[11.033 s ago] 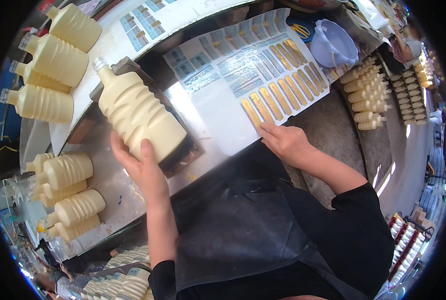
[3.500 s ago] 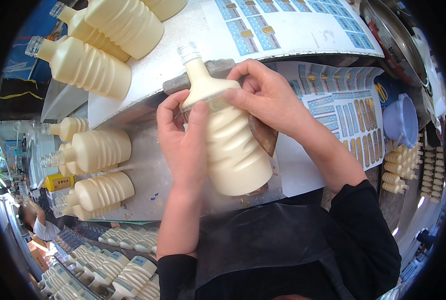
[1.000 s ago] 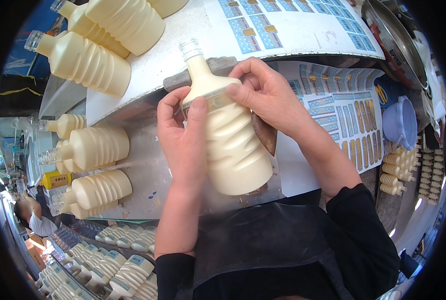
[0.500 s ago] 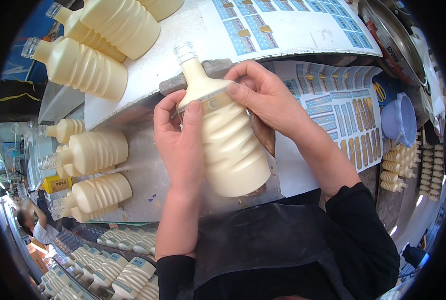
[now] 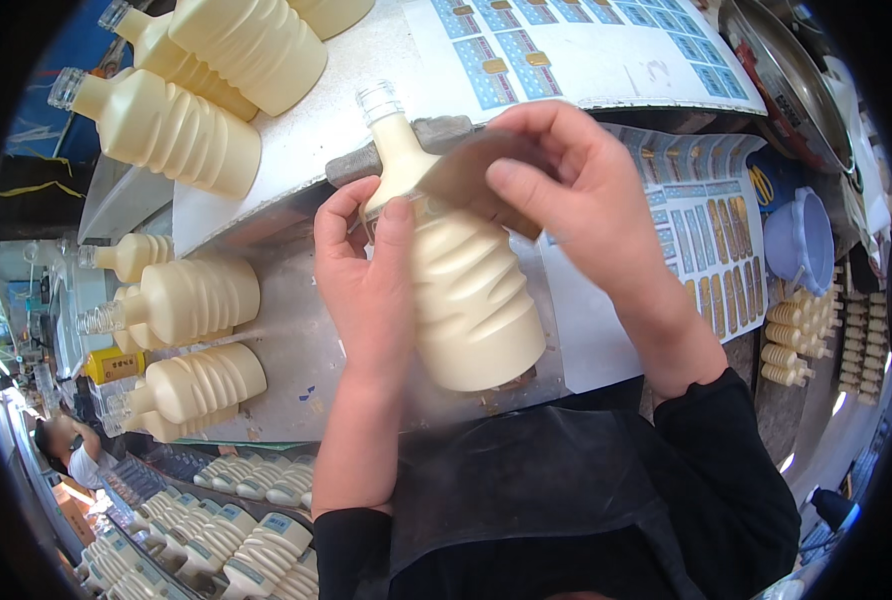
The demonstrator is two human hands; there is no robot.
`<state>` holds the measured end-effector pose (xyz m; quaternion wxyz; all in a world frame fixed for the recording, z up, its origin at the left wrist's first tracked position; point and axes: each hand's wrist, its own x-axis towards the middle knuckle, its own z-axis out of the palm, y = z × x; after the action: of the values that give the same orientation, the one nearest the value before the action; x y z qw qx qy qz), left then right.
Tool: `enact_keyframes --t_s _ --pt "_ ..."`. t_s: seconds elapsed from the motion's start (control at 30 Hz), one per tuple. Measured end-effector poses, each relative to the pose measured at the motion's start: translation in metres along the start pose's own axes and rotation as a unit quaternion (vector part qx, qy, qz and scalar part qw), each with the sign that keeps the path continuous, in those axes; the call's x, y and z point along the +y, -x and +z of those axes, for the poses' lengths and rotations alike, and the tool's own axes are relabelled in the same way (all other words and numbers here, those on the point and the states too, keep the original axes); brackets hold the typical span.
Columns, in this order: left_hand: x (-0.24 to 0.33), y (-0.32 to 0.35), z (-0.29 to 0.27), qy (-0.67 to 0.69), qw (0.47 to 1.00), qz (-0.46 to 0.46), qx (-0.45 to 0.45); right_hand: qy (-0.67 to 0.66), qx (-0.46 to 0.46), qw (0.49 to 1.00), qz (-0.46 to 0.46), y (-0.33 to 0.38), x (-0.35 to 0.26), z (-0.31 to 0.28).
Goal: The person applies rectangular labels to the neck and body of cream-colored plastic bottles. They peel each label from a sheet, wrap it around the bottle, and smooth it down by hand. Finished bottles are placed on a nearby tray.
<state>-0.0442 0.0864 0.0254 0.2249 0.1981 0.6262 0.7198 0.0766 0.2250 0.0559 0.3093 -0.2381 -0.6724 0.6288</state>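
The ribbed cream bottle (image 5: 471,310) lies over the worktop (image 5: 301,385), its neck pointing away from the person. The left hand (image 5: 361,265) has its grip closed on the bottle's left shoulder, thumb in front. Near the bottle's right shoulder, the right hand (image 5: 581,195) has its grip pinched on a flat brown piece (image 5: 471,180). Right of the bottle lies a label sheet (image 5: 675,210); left, other cream bottles (image 5: 206,298).
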Motion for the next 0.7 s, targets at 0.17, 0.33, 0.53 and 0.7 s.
enact_keyframes --t_s 0.17,0.33,0.53,0.7 --pt "-0.003 0.0 0.0 -0.006 1.0 0.008 0.0 0.28 0.09 0.928 -0.229 0.006 0.002 0.001" --pt "-0.001 0.0 -0.002 0.002 1.0 -0.001 -0.005 0.282 -0.053 0.837 -0.466 0.019 0.011 -0.001" --pt "-0.012 -0.007 -0.011 -0.14 0.985 0.101 -0.008 0.119 0.004 0.991 -0.057 0.006 0.007 -0.019" --pt "0.006 -0.01 0.002 -0.182 0.978 0.095 -0.029 0.022 -0.084 0.989 0.119 -0.01 0.03 0.004"
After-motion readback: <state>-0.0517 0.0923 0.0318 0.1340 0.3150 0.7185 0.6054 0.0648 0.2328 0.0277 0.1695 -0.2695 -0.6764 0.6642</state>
